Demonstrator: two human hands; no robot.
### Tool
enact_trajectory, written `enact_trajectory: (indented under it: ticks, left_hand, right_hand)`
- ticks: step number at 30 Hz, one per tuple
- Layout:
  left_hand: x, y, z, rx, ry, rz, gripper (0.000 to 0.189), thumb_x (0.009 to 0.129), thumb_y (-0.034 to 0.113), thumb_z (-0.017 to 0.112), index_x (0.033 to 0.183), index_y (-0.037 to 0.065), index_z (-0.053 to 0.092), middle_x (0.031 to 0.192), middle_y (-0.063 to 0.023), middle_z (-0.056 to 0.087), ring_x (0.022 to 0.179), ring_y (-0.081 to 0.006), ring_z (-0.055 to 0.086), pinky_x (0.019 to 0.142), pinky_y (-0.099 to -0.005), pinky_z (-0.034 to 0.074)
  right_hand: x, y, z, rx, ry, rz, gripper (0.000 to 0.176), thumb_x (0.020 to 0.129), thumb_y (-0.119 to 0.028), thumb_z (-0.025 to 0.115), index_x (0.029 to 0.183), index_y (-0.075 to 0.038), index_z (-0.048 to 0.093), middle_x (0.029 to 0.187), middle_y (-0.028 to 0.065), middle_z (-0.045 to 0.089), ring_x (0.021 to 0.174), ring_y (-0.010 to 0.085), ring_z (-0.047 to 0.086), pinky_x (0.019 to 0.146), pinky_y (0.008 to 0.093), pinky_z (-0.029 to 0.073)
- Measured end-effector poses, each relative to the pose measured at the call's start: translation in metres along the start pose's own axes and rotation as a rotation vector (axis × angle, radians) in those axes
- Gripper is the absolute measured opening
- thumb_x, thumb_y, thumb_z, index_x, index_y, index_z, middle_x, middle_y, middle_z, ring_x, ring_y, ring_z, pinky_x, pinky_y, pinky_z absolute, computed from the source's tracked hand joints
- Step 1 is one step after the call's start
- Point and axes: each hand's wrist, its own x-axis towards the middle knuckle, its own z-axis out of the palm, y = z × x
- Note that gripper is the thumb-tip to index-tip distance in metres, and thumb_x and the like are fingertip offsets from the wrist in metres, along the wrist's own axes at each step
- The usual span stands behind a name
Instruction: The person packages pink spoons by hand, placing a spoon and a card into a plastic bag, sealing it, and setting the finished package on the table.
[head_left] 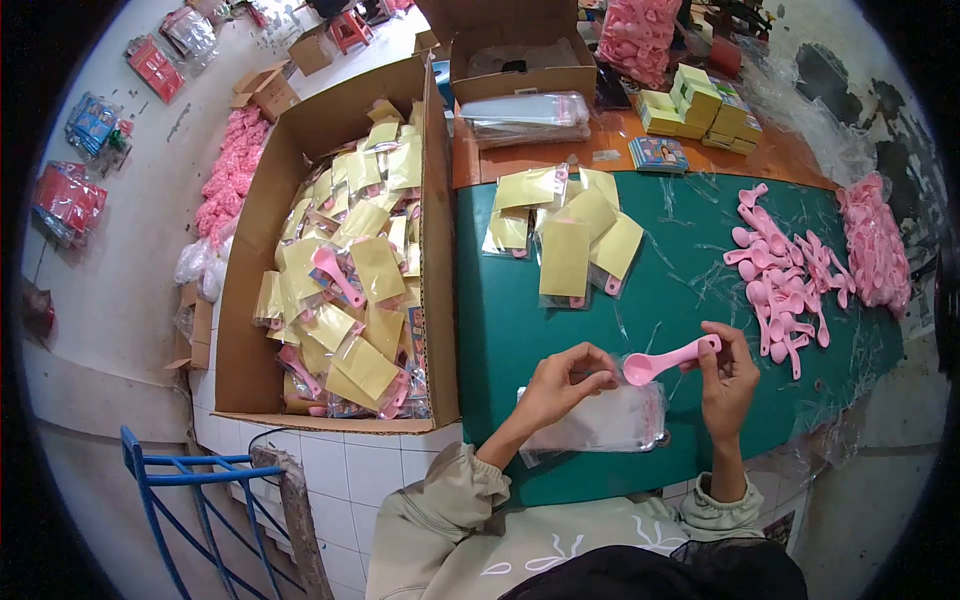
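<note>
My right hand (730,385) pinches a pink plastic spoon (668,360) by the end of its handle, with the bowl pointing left. Close to that bowl, the thumb and fingers of my left hand (575,385) are curled together; whether anything thin is between them I cannot make out. Under both hands lies a stack of clear plastic bags (595,425) on the green table (690,270). Loose pink spoons (775,265) are heaped at the right. Further back, several packed bags with yellow cards (565,260) lie in a pile.
A large cardboard box (440,300) full of yellow-card packets stands left of the table. At the back are more clear bags (525,118), yellow card stacks (690,105) and a pink bundle (875,245) at the right edge. A blue metal frame (200,465) stands lower left.
</note>
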Motion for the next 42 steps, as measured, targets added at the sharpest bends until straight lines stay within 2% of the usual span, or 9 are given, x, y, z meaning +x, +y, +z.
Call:
enact_trajectory:
  ticks: [8,14,17,21,30,33,36,38,42]
  left_hand:
    - [0.000,0.005,-0.002,-0.061,-0.008,-0.069,0.035,0.081,0.006,0.067,0.113,-0.001,0.053,0.085,-0.0073,0.067,0.081,-0.0108,0.063,0.074,-0.0238,0.051]
    - [-0.001,0.005,-0.002,-0.140,0.005,-0.074,0.039,0.082,0.006,0.066,0.117,-0.001,0.052,0.091,-0.0102,0.067,0.085,-0.0127,0.064,0.075,-0.0243,0.051]
    - [-0.002,0.008,-0.003,-0.171,0.051,-0.035,0.038,0.083,0.011,0.066,0.117,0.001,0.052,0.091,-0.0080,0.068,0.083,-0.0094,0.063,0.068,-0.0215,0.049]
    - [-0.004,0.012,0.001,-0.189,-0.026,-0.061,0.038,0.084,0.010,0.064,0.118,0.001,0.051,0.092,-0.0090,0.068,0.084,-0.0103,0.064,0.070,-0.0225,0.049]
    - [-0.003,0.010,0.002,-0.215,-0.066,0.007,0.036,0.087,0.007,0.059,0.121,0.002,0.051,0.100,-0.0089,0.066,0.090,-0.0113,0.061,0.078,-0.0254,0.049]
    - [-0.002,0.016,0.009,-0.145,-0.060,0.090,0.034,0.089,0.012,0.057,0.121,0.001,0.051,0.099,-0.0076,0.065,0.089,-0.0106,0.060,0.077,-0.0249,0.048]
    - [0.000,0.018,0.008,0.066,-0.089,0.066,0.032,0.092,0.020,0.053,0.117,0.000,0.054,0.091,-0.0054,0.065,0.081,-0.0087,0.059,0.071,-0.0234,0.048]
    - [0.004,0.021,-0.002,0.169,-0.224,0.000,0.031,0.094,0.024,0.051,0.113,0.000,0.057,0.087,-0.0042,0.064,0.078,-0.0082,0.058,0.068,-0.0230,0.047]
    - [0.005,0.034,0.001,-0.061,-0.049,0.176,0.030,0.096,0.023,0.046,0.105,-0.001,0.061,0.086,-0.0035,0.063,0.076,-0.0080,0.057,0.067,-0.0226,0.046]
  right_hand:
    - [0.002,-0.007,0.006,-0.028,0.062,-0.071,0.022,0.088,-0.006,0.057,0.108,0.003,0.052,0.077,0.0081,0.060,0.066,0.0124,0.061,0.058,0.0236,0.051]
    - [0.001,-0.008,0.008,-0.079,0.085,-0.118,0.024,0.086,-0.004,0.059,0.106,0.001,0.048,0.081,0.0098,0.061,0.070,0.0136,0.062,0.059,0.0252,0.053]
    - [0.003,-0.008,0.009,-0.071,0.119,-0.155,0.023,0.085,-0.002,0.059,0.104,0.001,0.046,0.082,0.0105,0.061,0.070,0.0140,0.062,0.060,0.0257,0.053]
    - [0.005,-0.004,0.014,-0.036,0.188,-0.169,0.022,0.086,-0.002,0.058,0.103,0.001,0.044,0.081,0.0107,0.060,0.069,0.0141,0.062,0.060,0.0253,0.053]
    - [0.002,-0.018,0.019,-0.008,-0.027,-0.043,0.019,0.085,-0.001,0.060,0.098,0.001,0.046,0.078,0.0091,0.060,0.069,0.0139,0.063,0.060,0.0242,0.050]
    - [0.006,-0.018,0.020,-0.016,-0.151,-0.082,0.019,0.083,-0.001,0.061,0.095,0.001,0.047,0.077,0.0092,0.061,0.068,0.0134,0.063,0.060,0.0247,0.051]
    - [0.016,-0.024,0.016,-0.146,-0.148,-0.273,0.020,0.081,-0.001,0.064,0.094,0.001,0.049,0.077,0.0104,0.061,0.065,0.0139,0.063,0.058,0.0241,0.051]
    - [0.021,-0.028,0.012,-0.213,-0.174,-0.333,0.021,0.083,-0.011,0.065,0.094,0.001,0.051,0.079,0.0104,0.062,0.067,0.0169,0.063,0.061,0.0260,0.051]
    - [0.045,-0.042,0.015,-0.191,-0.482,-0.572,0.039,0.084,-0.039,0.060,0.092,-0.001,0.057,0.087,0.0098,0.063,0.079,0.0247,0.062,0.069,0.0322,0.050]
